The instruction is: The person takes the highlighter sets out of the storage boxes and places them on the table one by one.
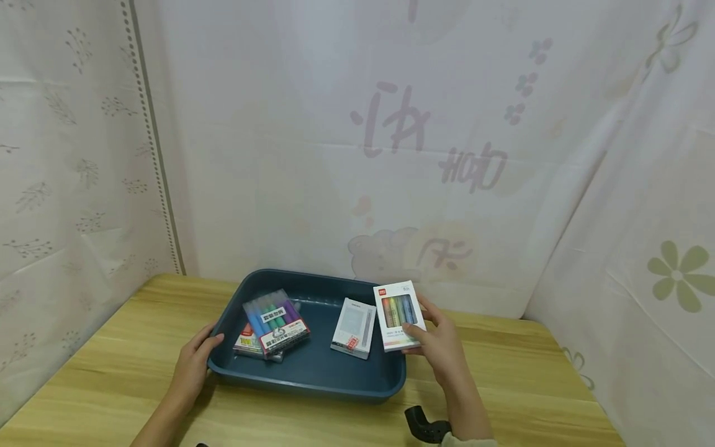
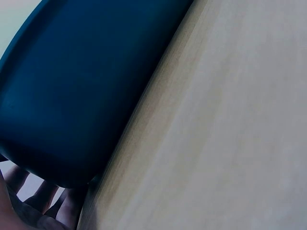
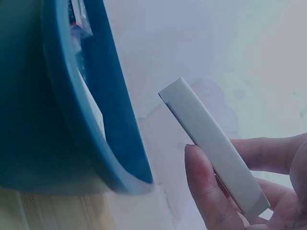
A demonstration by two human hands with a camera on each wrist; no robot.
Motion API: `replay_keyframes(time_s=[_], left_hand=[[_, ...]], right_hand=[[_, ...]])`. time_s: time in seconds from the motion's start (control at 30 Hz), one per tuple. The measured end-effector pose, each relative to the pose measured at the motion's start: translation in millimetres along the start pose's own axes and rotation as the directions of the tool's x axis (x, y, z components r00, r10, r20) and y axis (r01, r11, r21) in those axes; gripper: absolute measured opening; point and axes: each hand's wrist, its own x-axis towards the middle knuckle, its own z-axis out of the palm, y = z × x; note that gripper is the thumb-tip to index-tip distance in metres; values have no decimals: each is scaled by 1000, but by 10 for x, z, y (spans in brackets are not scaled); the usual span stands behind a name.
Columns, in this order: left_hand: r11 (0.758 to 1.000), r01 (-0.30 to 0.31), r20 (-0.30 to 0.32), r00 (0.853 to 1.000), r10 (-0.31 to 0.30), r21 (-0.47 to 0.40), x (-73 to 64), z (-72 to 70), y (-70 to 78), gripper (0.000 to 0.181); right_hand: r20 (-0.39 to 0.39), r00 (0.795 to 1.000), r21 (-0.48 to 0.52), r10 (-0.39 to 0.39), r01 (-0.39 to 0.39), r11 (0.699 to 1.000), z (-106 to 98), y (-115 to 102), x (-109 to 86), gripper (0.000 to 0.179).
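Observation:
My right hand [image 1: 441, 341] holds a white box of crayons [image 1: 392, 310] by its right side, thumb on the front; a window shows several coloured sticks. In the right wrist view the crayon box [image 3: 211, 139] appears edge-on between thumb and fingers, beside the bin's rim. My left hand [image 1: 195, 360] grips the left end of a dark blue plastic bin [image 1: 313, 388], thumb at the rim. The left wrist view shows fingers [image 2: 43, 196] against the bin's outer wall [image 2: 86, 86]. Inside lie a clear pack of coloured markers [image 1: 276, 320] and a white box with a red sticker [image 1: 353, 326].
Another small colourful pack [image 1: 248, 341] lies partly hidden under the markers. The bin stands on a wood-grain table [image 1: 503, 372]. Patterned pale curtains [image 1: 279, 155] hang behind and at both sides. A black curved device [image 1: 424, 428] is by my right wrist.

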Motion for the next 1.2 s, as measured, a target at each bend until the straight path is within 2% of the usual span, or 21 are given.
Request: replay_keyframes(time_s=[0.23, 0.6, 0.73, 1.2], left_hand=[[1000, -10, -2, 1000, 10, -27, -11, 7, 12, 56], [994, -95, -16, 995, 94, -53, 10, 25, -27, 50], [993, -108, -19, 994, 107, -49, 8, 26, -32, 49], [996, -84, -3, 996, 84, -10, 17, 17, -17, 51]], right_hand=[[-24, 1000, 11, 6, -5, 1000, -112, 21, 21, 70], [-63, 998, 13, 16, -15, 1000, -196, 30, 24, 70], [-70, 997, 22, 22, -20, 1000, -231, 34, 28, 70], [-106, 993, 5, 61, -61, 998, -361, 130, 71, 70]])
